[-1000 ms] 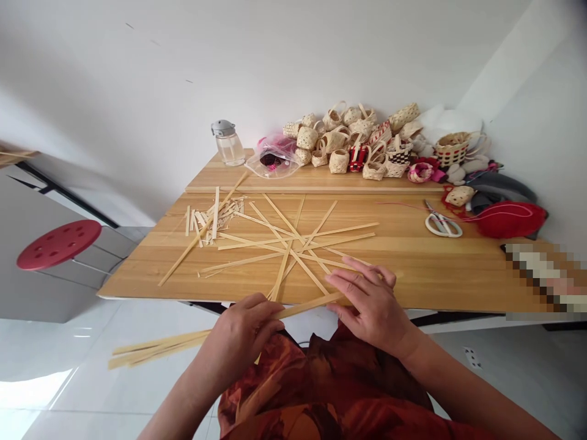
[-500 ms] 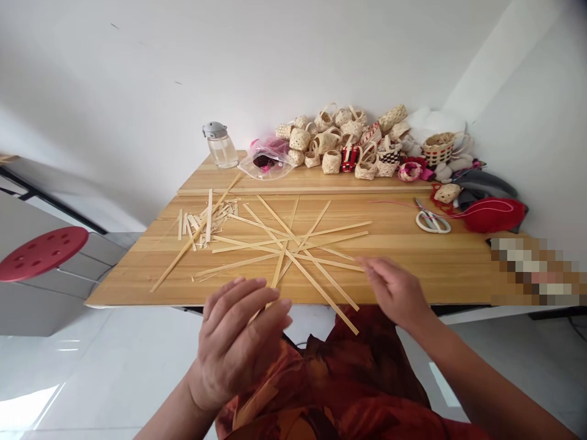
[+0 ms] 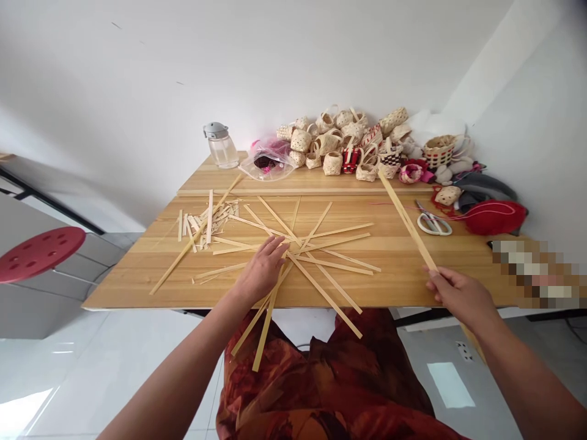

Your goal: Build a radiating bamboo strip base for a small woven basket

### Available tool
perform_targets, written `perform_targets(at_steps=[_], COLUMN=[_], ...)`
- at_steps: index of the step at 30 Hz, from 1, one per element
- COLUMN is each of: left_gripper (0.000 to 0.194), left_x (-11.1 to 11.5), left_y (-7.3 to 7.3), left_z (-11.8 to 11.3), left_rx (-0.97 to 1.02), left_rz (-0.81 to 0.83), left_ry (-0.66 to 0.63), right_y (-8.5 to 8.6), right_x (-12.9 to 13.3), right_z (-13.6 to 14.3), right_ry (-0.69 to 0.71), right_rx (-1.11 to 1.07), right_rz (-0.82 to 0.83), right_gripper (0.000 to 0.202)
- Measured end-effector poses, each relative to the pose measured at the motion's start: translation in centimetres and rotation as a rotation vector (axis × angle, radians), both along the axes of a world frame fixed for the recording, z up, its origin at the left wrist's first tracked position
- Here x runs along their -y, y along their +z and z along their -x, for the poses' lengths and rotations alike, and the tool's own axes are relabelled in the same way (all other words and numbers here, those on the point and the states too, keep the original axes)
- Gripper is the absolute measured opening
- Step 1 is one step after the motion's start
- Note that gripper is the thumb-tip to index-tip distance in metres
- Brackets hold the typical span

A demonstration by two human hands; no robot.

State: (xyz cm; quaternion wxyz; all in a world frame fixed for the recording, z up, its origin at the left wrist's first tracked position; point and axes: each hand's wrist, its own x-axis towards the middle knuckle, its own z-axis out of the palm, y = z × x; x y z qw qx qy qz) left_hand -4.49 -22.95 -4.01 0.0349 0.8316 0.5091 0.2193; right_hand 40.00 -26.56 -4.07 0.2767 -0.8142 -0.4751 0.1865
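Long, pale bamboo strips point(image 3: 328, 284) cross one another near the table's middle and fan out like a star. Some of their ends hang over the front edge above my lap. My left hand point(image 3: 263, 269) lies with fingers stretched out on the left side of the crossing, covering part of it. To the right, my right hand point(image 3: 461, 294) pinches the lower end of a separate bamboo strip point(image 3: 408, 223). That strip slants up and to the left, its far end in front of the small baskets. It is apart from the star of strips.
Short offcuts point(image 3: 215, 217) and one long strip point(image 3: 183, 252) lie at the left. White-handled scissors point(image 3: 433, 223) and a red pouch point(image 3: 498, 217) are at the right. Along the back stand a bottle point(image 3: 223, 150), a plastic bag point(image 3: 268, 164) and several woven baskets point(image 3: 332, 162). A red stool point(image 3: 43, 253) stands left.
My left hand has moved forward from above the front edge down onto the crossing. The right hand has moved right, off the star's ends, and now shows a separate strip in its grip.
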Motion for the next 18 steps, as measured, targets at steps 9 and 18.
perform_targets(at_steps=[9,18], left_gripper=[0.044,0.050], left_x=[-1.7,-3.7], left_y=[-0.5,-1.8], left_z=[-0.8,-1.3], left_rx=[-0.073,-0.103], left_rz=[0.033,0.147], left_ry=[0.032,0.008], right_y=[0.9,0.6], right_x=[-1.2,-1.8], right_z=[-0.8,-0.9], right_ry=[0.074,0.037], right_rx=[0.542,0.565], right_rz=[0.212,0.181], right_gripper=[0.052,0.051])
